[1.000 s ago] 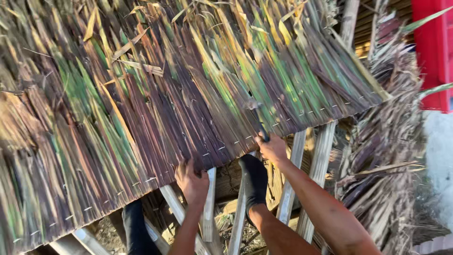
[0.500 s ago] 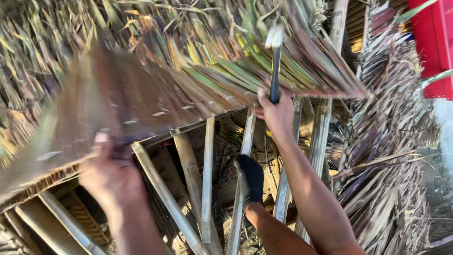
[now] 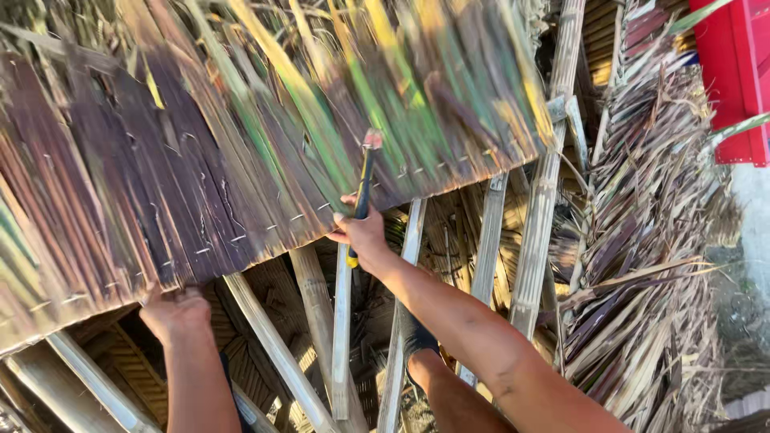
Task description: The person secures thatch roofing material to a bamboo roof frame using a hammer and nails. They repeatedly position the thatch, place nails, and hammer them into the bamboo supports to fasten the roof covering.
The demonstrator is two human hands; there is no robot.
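Roughly left to right: left hand (image 3: pixel 175 311) gripping lower edge of thatch panel (image 3: pixel 241 160), fingers curled under stitched hem. Panel lies across bamboo rafters (image 3: pixel 341 321); looks light but floppy, dry leaf brittle, likely to tear if pulled by the leaf tips. Best hold along stitched edge, where it is stiffest. Right hand (image 3: pixel 362 236) closed around hammer (image 3: pixel 362 188), head raised against panel. Loose thatch pile (image 3: pixel 642 240) far right.

red panel (image 3: pixel 742 76) top right, dry palm-leaf pile (image 3: pixel 650 265) beside it (w/ grey ground past it).
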